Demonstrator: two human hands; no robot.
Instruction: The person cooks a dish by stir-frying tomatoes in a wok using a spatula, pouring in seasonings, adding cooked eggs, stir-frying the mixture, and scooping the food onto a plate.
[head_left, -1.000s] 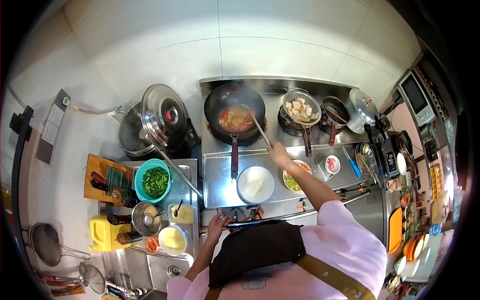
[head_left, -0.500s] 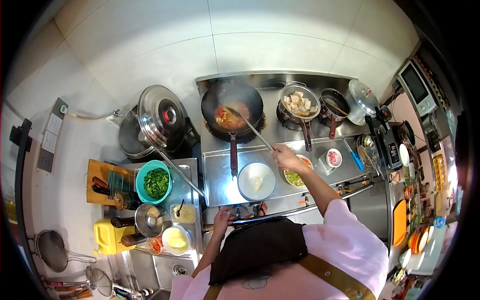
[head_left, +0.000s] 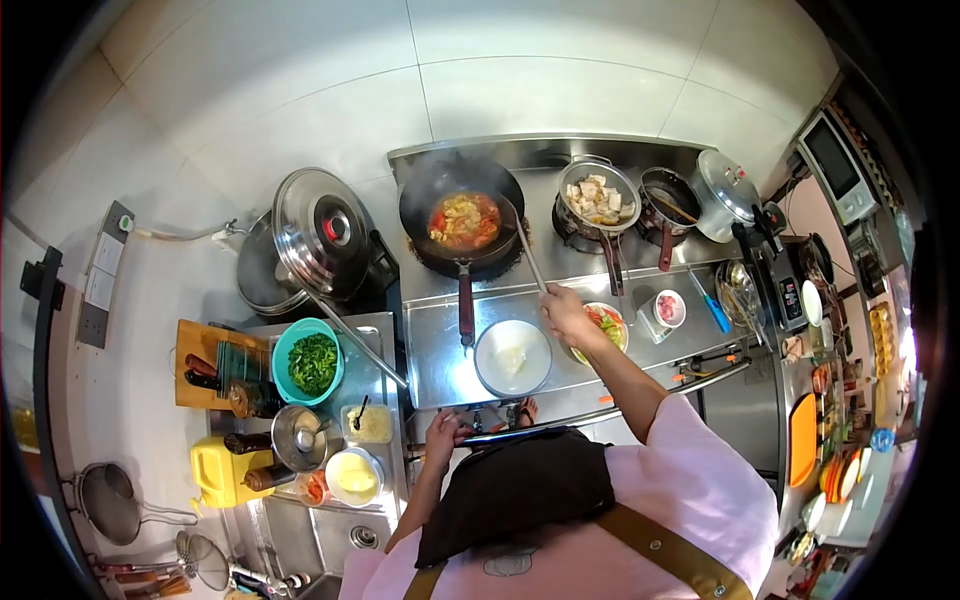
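Note:
My right hand is closed around the handle of a long-handled wok ladle. The ladle's head rests at the right inner side of a black wok, where its exact shape is hard to make out. Red and yellow food in sauce lies in the wok's bottom, steaming. My left hand is at the stove's front rail, its fingers curled over it. A white bowl with pale contents sits between my hands, and a bowl of cut vegetables is partly behind my right hand.
Right of the wok are a pan of pale chunks, a dark saucepan and a pressure cooker. At left stand a large lidded pot, a turquoise bowl of greens and a yellow jug. A small meat bowl is at right.
The ladle's head has moved from the middle of the food to the wok's right side, with its handle now steeper. The food shows more fully. My left hand has hardly moved.

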